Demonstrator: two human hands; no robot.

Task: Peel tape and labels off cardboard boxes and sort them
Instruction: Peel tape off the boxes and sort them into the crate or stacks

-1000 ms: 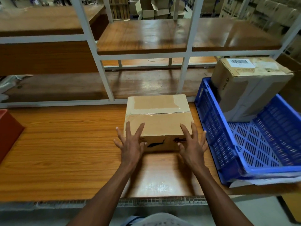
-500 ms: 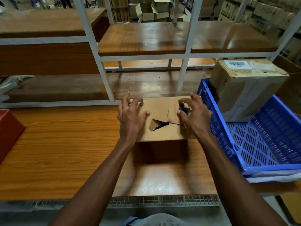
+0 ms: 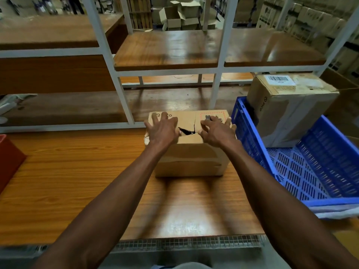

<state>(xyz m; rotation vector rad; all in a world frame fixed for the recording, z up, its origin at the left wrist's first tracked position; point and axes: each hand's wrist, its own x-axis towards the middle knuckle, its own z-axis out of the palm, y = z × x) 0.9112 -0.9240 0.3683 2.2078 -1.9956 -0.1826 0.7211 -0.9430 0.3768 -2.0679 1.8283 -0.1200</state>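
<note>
The fingers of the left hand lie spread and nearly straight across the left half of the top of the small cardboard box, pressing flat and gripping nothing; the right hand rests on the right half with its fingers slightly bent over the top face, and whether the tips pinch anything cannot be told; the 2 hands flank a dark tear in that face, probably to steady the box while it is checked for tape or a label.

The box itself sits on the worktop, its right side just beside the blue crate; a red-bordered printed patch shows on its top near the right fingertips, likely the next thing to examine; pale tape seems to run along its front face, though blur makes that uncertain.

Inside the crate, right of the box, a larger carton with a barcode label leans against the back wall, apparently waiting its turn; far left of the box a red bin stands at the worktop's edge, perhaps for sorting; behind the box rises a white shelf frame.
</note>
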